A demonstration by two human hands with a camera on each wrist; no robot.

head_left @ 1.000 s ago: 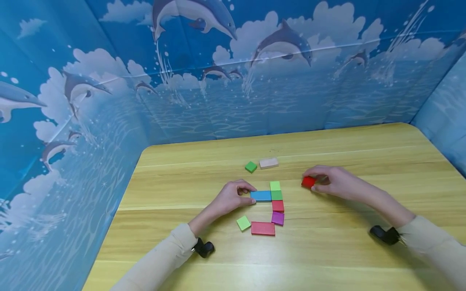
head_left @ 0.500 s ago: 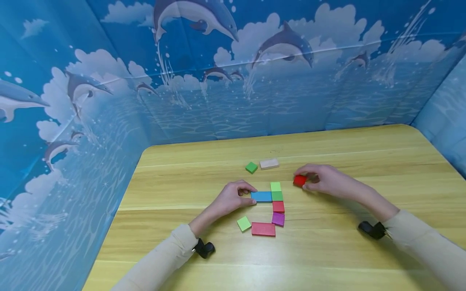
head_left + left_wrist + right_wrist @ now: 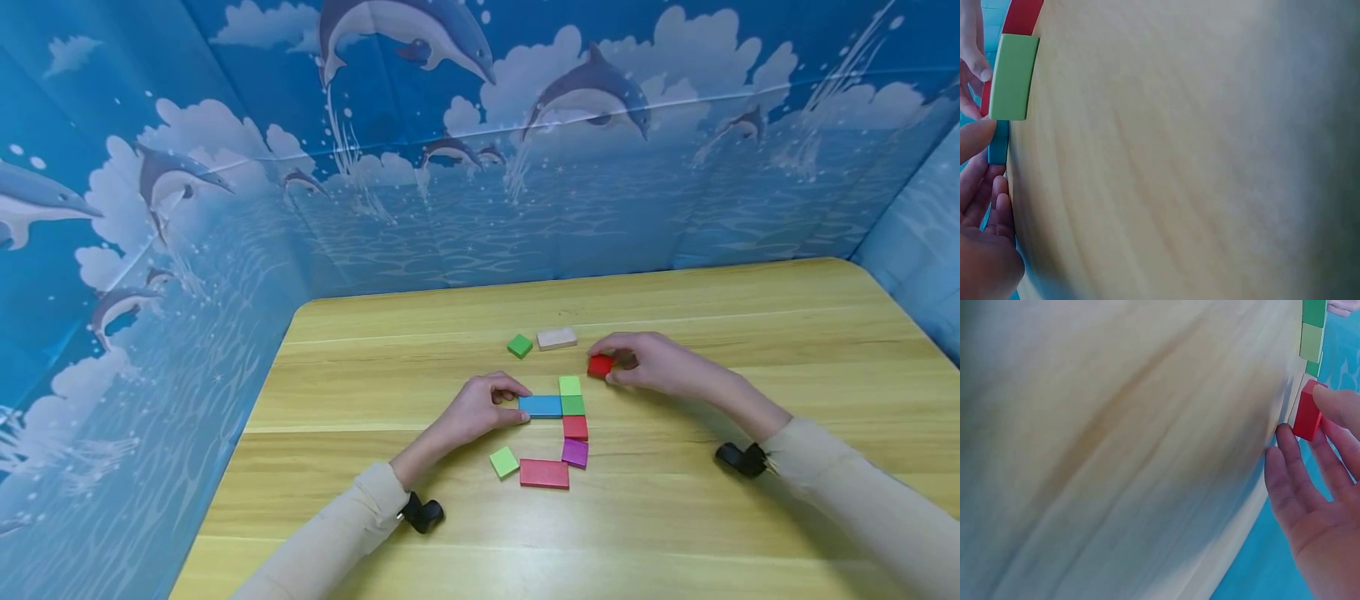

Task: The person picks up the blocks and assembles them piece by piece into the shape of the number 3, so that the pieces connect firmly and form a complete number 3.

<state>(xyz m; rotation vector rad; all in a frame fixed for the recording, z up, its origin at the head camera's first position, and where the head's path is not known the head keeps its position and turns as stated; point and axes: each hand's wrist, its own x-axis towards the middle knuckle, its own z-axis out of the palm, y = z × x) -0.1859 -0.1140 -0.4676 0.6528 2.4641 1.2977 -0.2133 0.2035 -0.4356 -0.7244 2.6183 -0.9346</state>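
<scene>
Between thumb and fingers my left hand (image 3: 483, 407) pinches the left end of a flat blue block (image 3: 542, 407) lying on the table. The block's right end meets a column of small squares: light green (image 3: 570, 386), green (image 3: 572, 405), red (image 3: 575, 427) and purple (image 3: 575, 452). My right hand (image 3: 651, 363) pinches a bright red block (image 3: 600, 366) up and to the right of that column, apart from it. In the right wrist view the same red block (image 3: 1307, 412) sits tilted between thumb and fingers.
A long red block (image 3: 544, 474) lies below the purple square, with a turned light green square (image 3: 504, 462) at its left. Farther back are a green square (image 3: 520, 346) and a pale pinkish block (image 3: 557, 337). A dolphin-print curtain (image 3: 480, 217) hangs behind the wooden table (image 3: 375, 367).
My right hand has moved left with the red block, closer to the column of squares. My left hand stays on the blue block, which has not moved.
</scene>
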